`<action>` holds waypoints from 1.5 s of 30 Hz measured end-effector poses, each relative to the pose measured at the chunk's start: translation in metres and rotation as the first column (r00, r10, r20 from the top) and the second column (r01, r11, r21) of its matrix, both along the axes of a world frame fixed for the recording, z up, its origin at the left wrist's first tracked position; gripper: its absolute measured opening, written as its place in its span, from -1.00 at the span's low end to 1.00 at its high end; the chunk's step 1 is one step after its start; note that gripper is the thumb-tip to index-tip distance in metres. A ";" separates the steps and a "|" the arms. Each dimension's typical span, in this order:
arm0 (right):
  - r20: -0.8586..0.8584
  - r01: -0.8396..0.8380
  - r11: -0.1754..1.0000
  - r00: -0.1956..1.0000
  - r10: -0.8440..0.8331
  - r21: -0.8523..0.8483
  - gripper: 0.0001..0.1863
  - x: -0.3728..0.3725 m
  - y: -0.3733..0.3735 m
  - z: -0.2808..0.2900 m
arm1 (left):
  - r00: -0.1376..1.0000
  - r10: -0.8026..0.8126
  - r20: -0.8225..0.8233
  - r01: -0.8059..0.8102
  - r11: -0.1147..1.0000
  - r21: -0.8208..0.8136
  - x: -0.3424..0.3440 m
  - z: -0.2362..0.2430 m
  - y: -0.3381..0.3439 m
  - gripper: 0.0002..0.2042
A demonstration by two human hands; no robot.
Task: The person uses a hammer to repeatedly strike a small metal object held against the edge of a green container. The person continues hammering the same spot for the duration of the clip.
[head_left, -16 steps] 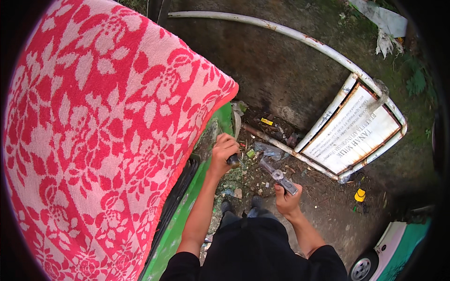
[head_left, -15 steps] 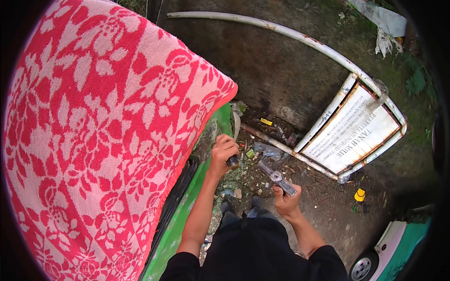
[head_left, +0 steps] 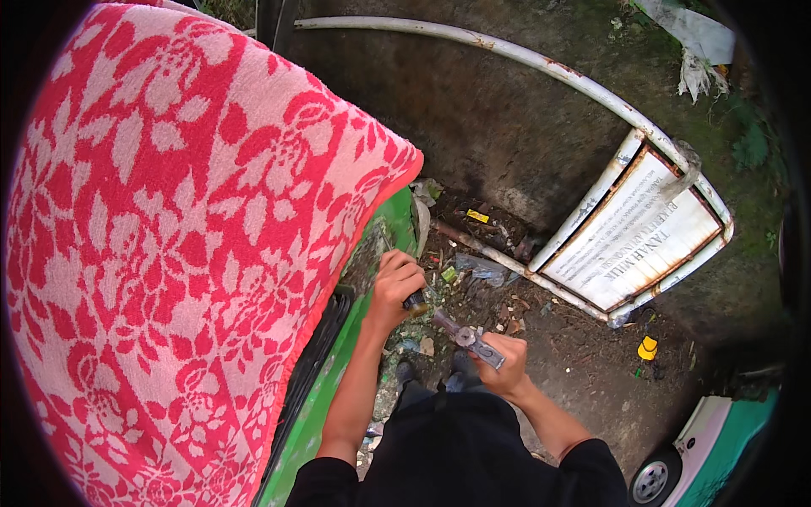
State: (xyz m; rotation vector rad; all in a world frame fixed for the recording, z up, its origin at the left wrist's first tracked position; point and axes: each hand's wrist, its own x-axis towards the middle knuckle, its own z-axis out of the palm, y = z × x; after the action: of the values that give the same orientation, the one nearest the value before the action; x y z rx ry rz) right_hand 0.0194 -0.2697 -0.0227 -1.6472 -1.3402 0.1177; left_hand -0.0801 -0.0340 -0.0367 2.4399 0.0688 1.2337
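My left hand point(head_left: 395, 287) is closed round a chisel-like tool point(head_left: 414, 302) with a dark handle and an amber-brown butt. Its thin metal shaft shows beyond my fingers, pointing at a worn, scraped patch point(head_left: 363, 260) on the green body panel point(head_left: 397, 211). I cannot make out its tip. My right hand point(head_left: 504, 363) grips a hammer point(head_left: 465, 336) close below its grey metal head. One face of the head points at the tool's butt, a small gap apart. Most of the hammer's handle is hidden by my hand and the viewing angle.
A pink-and-red floral blanket point(head_left: 186, 253) drapes over the green body at left. A rusty white pipe frame with a sign board point(head_left: 634, 228) leans at right. Litter and a yellow object point(head_left: 647, 348) lie on the dirt. A wheeled vehicle point(head_left: 718, 448) stands lower right.
My right hand has brought the hammer leftward and slightly down, so its head is much nearer the tool's butt. My left hand has shifted slightly left and down, still holding the tool.
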 end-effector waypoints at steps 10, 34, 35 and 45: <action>-0.132 0.005 1.000 0.991 -0.002 0.024 -0.87 0.006 0.011 0.000 | 0.986 -0.039 -0.164 0.054 0.994 0.091 0.007 -0.013 0.009 -0.86; -0.237 0.073 0.997 0.969 -0.073 -0.010 -0.80 0.000 0.007 0.000 | 0.949 -0.103 -0.298 0.161 0.971 0.177 0.001 0.014 0.017 -0.84; -0.231 0.063 0.998 0.971 -0.068 -0.028 -0.80 0.000 0.007 0.000 | 0.941 -0.129 -0.313 0.186 0.970 0.158 0.001 0.011 0.020 -0.84; -0.253 0.104 0.995 0.962 -0.101 -0.004 -0.81 0.000 0.012 -0.005 | 0.900 -0.093 -0.425 0.195 0.960 0.203 -0.001 0.009 0.013 -0.97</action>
State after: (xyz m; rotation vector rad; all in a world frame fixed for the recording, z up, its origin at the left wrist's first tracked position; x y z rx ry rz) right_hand 0.0191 -0.2579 -0.0278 -1.6298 -1.0590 0.2514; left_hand -0.0812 -0.0212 -0.0272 2.8224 -0.1533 0.6775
